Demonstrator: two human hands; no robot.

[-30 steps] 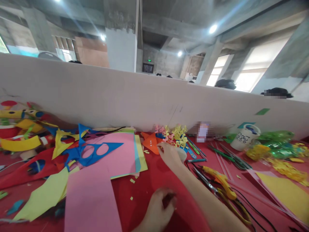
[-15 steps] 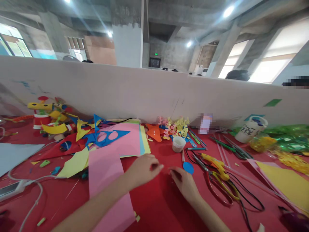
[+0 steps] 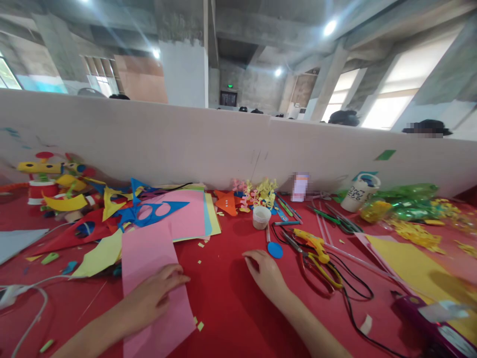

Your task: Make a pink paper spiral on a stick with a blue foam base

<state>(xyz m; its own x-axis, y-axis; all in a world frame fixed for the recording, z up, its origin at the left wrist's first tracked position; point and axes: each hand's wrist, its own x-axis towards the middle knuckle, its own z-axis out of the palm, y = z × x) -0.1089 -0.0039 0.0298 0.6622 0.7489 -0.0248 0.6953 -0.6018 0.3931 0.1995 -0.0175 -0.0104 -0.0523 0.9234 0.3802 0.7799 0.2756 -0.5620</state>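
My left hand (image 3: 158, 293) rests over a long pink paper sheet (image 3: 147, 248), its fingers loosely stretched with nothing seen in them. On the bare red tabletop my right hand (image 3: 266, 273) lies palm down, thumb and fingers apart and curved; it appears to hold nothing. Just beyond it are a blue paper disc (image 3: 275, 250) on a thin stick and a small white cup (image 3: 261, 218). Red-handled scissors (image 3: 315, 276) and a yellow glue gun (image 3: 312, 243) lie to its right. Small yellow paper scraps (image 3: 200, 326) dot the table between my hands.
Stacked coloured sheets (image 3: 212, 214) and blue cut paper (image 3: 160, 214) lie at back left, near a paper giraffe figure (image 3: 42, 184). A white cable (image 3: 40, 311) runs at left. Yellow paper (image 3: 402, 258) and a purple device (image 3: 421, 318) are at right. A white partition (image 3: 223, 144) stands behind.
My left hand has moved left and down, away from the right hand, onto the pink sheet. Small scraps now show on the table behind. The view has turned to the right.
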